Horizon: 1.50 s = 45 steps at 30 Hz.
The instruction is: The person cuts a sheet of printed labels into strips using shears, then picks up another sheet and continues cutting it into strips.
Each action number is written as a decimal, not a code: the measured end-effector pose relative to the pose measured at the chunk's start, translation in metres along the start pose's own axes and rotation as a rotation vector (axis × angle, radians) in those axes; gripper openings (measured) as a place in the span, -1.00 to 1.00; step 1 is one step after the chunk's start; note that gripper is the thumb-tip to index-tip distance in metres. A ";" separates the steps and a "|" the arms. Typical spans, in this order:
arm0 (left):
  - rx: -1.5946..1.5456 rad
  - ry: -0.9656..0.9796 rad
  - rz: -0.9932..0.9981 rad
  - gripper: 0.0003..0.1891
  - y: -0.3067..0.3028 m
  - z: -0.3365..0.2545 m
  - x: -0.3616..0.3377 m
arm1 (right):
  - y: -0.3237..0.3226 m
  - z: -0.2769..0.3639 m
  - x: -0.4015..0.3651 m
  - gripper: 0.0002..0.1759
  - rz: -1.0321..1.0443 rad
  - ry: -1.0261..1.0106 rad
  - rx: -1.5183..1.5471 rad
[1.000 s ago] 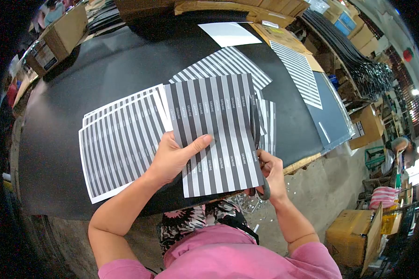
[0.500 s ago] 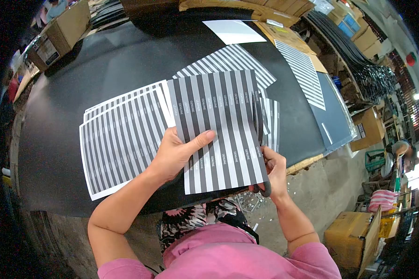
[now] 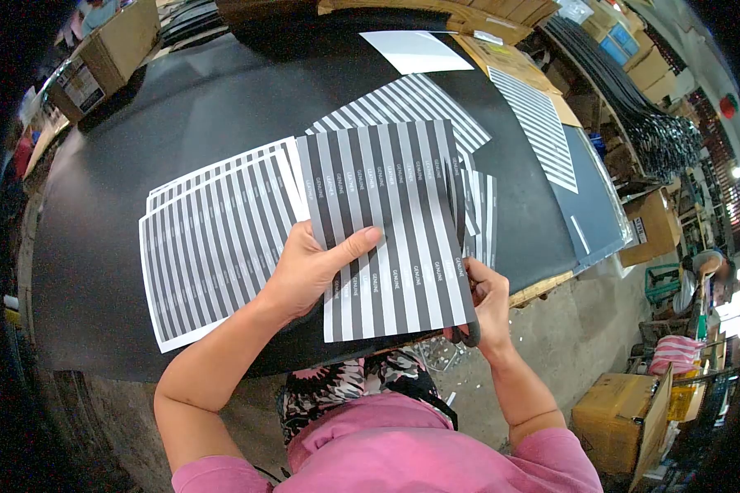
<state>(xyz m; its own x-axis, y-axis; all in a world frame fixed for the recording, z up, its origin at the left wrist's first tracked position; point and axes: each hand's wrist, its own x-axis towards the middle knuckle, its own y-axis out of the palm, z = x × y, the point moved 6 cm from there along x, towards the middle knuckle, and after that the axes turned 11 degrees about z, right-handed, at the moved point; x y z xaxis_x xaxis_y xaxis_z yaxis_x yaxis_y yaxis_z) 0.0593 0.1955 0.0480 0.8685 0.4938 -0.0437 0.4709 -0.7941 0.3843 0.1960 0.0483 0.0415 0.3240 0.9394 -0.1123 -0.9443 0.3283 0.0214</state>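
My left hand (image 3: 316, 267) grips a sheet of black-and-grey striped paper (image 3: 390, 222) printed with "GENUINE LEATHER", thumb on top and fingers underneath. At the sheet's lower right edge, my right hand (image 3: 487, 304) is closed around scissors (image 3: 470, 335). Only their dark looped handle shows; the blades are hidden by the paper. Left of the held sheet lies a stack of striped sheets (image 3: 222, 246) with white margins. Behind it are more striped pieces (image 3: 407, 107), and a few smaller ones (image 3: 485, 214) lie partly covered at its right.
The black-topped table (image 3: 99, 246) spreads under everything. At its far side lies a white sheet (image 3: 419, 51); another striped sheet (image 3: 534, 123) rests at the right. Cardboard boxes (image 3: 111, 57) stand at the back left, with another box (image 3: 612, 419) on the floor. Paper scraps (image 3: 442, 357) litter the floor.
Very little differs. The held sheet and both hands keep nearly the same place, with the sheet's top edge slightly higher in view.
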 end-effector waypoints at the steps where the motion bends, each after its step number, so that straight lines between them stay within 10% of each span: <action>1: 0.000 -0.001 0.000 -0.77 0.000 0.001 0.000 | 0.001 0.000 0.000 -0.63 0.012 0.008 0.013; 45: 0.160 -0.029 0.064 -0.72 0.008 0.001 -0.004 | -0.008 0.000 0.018 -0.64 -0.057 -0.108 -0.035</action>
<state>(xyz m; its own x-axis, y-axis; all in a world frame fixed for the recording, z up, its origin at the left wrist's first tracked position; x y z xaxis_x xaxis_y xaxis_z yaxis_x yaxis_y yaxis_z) 0.0600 0.1872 0.0505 0.9005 0.4318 -0.0518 0.4313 -0.8710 0.2353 0.2092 0.0628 0.0398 0.3799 0.9250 -0.0042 -0.9249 0.3798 -0.0165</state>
